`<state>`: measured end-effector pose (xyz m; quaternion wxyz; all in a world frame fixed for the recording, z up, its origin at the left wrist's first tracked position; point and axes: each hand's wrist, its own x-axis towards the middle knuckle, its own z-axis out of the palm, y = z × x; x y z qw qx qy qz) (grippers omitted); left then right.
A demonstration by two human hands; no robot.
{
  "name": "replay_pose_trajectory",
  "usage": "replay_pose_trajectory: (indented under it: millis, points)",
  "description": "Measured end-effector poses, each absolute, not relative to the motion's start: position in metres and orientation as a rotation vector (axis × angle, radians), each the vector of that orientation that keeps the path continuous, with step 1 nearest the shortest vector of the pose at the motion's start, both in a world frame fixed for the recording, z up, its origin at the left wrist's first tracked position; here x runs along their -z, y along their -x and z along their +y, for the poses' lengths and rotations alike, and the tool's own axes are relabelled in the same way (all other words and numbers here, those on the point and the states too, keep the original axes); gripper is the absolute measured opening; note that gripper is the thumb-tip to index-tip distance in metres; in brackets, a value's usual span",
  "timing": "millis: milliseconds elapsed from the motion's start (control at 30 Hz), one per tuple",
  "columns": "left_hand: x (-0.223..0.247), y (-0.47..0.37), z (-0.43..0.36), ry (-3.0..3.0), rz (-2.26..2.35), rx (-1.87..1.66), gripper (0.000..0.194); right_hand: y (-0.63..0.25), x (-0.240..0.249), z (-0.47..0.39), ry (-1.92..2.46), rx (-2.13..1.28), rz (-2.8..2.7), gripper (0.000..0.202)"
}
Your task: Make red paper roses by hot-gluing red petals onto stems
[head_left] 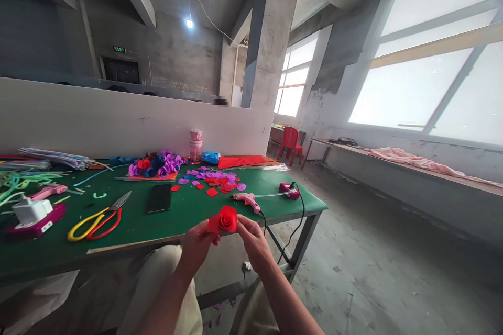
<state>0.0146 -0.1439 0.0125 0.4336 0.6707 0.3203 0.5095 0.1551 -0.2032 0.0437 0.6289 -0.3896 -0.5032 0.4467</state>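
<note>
Red flower (228, 219) pinched two-handed

Held at near edge of green tabletop (149, 227), rolled centre facing camera. Left hand (196, 246): narrow, thumb and fingers gripping flower's left side. Right hand (253, 241): narrow, fingertips at flower's right side.

Just beyond right hand: pink glue gun (250, 200), black cord trailing over near edge. Farther right, by right edge: magenta power block (288, 191). Scattered from middle toward far edge: red and purple petals (212, 192). Left of petals: black phone (159, 199), lying flat. Farther left, close to near edge: scissors (111, 208), one handle yellow, one red.

Along far edge: pile of purple, blue and red flowers (163, 163); pink bottle (195, 145), upright; blue packet (211, 157); red sheet (247, 161). Toward left end: white adapter (31, 210); behind it, bundled sticks (58, 157).
</note>
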Motion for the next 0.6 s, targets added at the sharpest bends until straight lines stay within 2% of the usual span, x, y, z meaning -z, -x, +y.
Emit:
replay_pose_trajectory:
  millis: [167,600]
  points:
    - [-0.0072,-0.0153,-0.1406,-1.661,0.792,-1.250,0.015,-0.1563,-0.0479,-0.2044,0.938,-1.069,-1.131,0.040]
    - [-0.0122,-0.0153,-0.1429,-1.707,0.777,-1.193,0.017,-0.1554,-0.0436,-0.2039,0.905,-1.102,-1.062,0.029]
